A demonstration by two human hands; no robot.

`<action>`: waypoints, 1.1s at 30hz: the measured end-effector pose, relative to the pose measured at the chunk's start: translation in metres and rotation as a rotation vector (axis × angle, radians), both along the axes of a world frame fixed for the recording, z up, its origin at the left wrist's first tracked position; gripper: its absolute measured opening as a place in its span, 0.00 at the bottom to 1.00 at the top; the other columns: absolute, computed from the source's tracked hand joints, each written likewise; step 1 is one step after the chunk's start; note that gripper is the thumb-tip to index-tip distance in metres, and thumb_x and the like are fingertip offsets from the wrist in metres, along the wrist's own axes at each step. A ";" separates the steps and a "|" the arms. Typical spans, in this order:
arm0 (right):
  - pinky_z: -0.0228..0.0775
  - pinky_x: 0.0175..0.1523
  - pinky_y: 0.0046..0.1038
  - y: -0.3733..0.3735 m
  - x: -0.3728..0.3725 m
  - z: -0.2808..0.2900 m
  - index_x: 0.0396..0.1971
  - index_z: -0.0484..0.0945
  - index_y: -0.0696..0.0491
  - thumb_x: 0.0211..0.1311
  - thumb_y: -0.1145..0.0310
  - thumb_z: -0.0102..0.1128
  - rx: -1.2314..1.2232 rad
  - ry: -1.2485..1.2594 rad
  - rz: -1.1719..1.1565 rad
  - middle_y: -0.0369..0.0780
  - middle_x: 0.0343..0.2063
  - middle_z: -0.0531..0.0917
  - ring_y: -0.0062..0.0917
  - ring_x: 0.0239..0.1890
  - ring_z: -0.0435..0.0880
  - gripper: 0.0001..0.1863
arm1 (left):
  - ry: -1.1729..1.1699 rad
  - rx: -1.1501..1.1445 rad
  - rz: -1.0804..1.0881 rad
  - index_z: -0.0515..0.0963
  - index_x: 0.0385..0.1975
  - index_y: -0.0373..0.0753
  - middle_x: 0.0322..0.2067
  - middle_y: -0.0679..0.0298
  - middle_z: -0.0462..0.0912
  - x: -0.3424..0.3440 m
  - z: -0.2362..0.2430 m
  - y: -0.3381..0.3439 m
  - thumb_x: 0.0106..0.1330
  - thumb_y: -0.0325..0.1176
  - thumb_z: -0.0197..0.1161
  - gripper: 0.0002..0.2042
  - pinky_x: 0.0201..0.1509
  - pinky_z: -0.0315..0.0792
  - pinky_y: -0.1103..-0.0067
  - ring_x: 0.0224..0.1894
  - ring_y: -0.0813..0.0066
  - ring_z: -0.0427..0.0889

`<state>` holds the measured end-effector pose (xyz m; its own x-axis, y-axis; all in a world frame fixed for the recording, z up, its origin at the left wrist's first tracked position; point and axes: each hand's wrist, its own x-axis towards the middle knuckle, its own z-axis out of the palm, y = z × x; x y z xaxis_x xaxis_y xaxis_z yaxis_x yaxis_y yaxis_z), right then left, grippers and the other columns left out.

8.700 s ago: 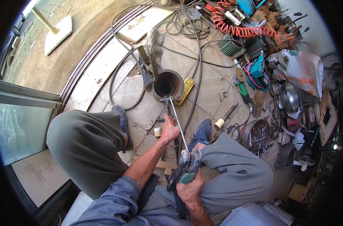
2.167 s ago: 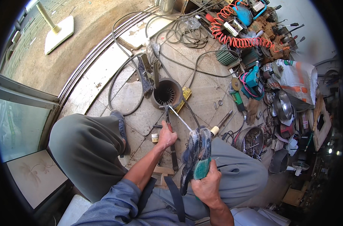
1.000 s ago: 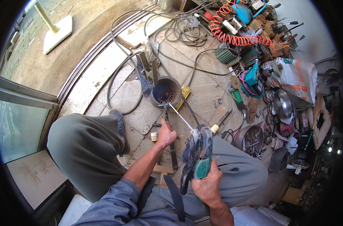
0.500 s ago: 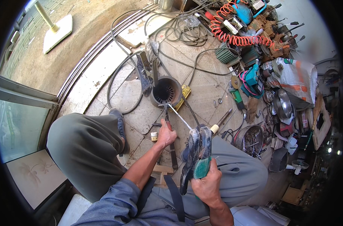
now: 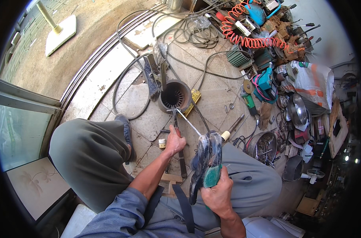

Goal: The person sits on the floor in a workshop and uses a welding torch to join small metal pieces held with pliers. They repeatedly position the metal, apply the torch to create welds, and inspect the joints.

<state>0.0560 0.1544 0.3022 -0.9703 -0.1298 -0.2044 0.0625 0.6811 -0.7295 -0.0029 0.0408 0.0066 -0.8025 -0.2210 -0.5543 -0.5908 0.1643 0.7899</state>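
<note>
A hollow metal cylinder (image 5: 184, 101) with slots inside stands upright on the floor between my legs. My left hand (image 5: 175, 142) is closed on a dark bar tool (image 5: 182, 162) with a red grip, whose head is at the cylinder's near rim. My right hand (image 5: 216, 195) is closed on a bulky, scuffed black clamp (image 5: 202, 158) with a green grip. A thin whitish rod (image 5: 190, 125) runs from the clamp to that same rim; whether it touches cannot be told. A small white jar (image 5: 161, 143) sits left of my left hand.
Cables (image 5: 202, 74) loop over the tiles. A yellow block (image 5: 194, 96) lies beside the cylinder. At right are a green angle grinder (image 5: 250, 104), a teal power tool (image 5: 267, 84), a metal bowl (image 5: 264, 146) of parts and an orange coiled hose (image 5: 256, 41). A glass door (image 5: 23, 135) stands at left.
Since the oldest frame, my right hand and clamp have moved rightward. A red glow seen inside the cylinder one second ago is gone. Both grips are unchanged.
</note>
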 end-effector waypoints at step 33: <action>0.77 0.33 0.37 0.003 0.001 -0.001 0.39 0.70 0.58 0.51 0.77 0.69 -0.002 -0.018 0.019 0.48 0.23 0.83 0.45 0.29 0.88 0.17 | 0.055 0.036 0.075 0.59 0.54 0.31 0.31 0.49 0.78 0.005 -0.010 0.006 0.62 0.40 0.61 0.27 0.36 0.74 0.63 0.32 0.54 0.81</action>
<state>0.0566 0.1573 0.3015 -0.9639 -0.1482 -0.2214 0.0628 0.6812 -0.7294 0.0025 0.0471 -0.0034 -0.8139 -0.2626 -0.5183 -0.5558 0.0919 0.8262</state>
